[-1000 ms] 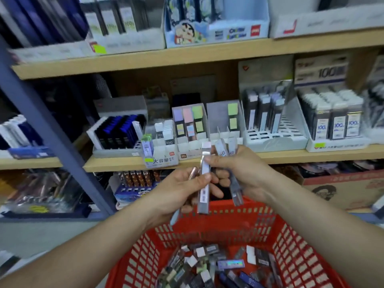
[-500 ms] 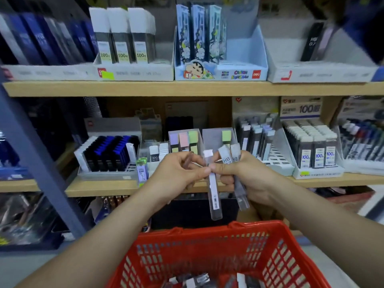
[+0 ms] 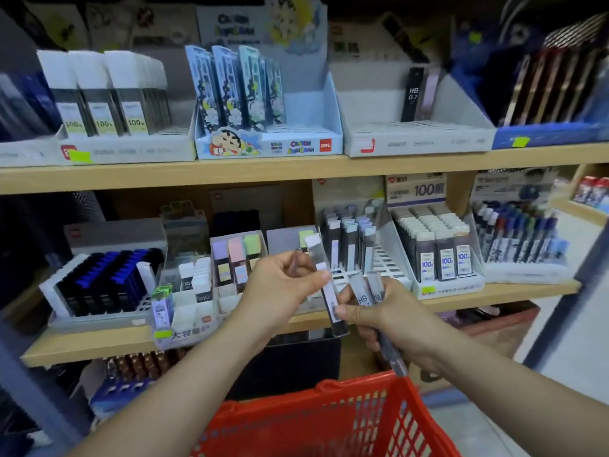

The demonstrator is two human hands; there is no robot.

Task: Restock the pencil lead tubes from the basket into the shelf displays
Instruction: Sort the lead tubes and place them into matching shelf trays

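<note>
the red basket (image 3: 329, 389) sits low in front, its contents out of view; on the middle wooden shelf (image 3: 99, 346) a white slotted tray (image 3: 390, 262) holds upright lead tubes in its back rows. the left hand (image 3: 280, 288) pinches the upper part of a clear pencil lead tube (image 3: 330, 293), in front of that tray, and the right hand (image 3: 392, 315) pinches its lower end while gripping two hb tubes (image 3: 362, 296). the upper shelf (image 3: 296, 173) carries more stationery display boxes.

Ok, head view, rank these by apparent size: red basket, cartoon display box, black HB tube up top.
1. Red basket, though it is nearest the camera and cropped by the frame.
2. Cartoon display box.
3. Black HB tube, clearly smallest.
</note>
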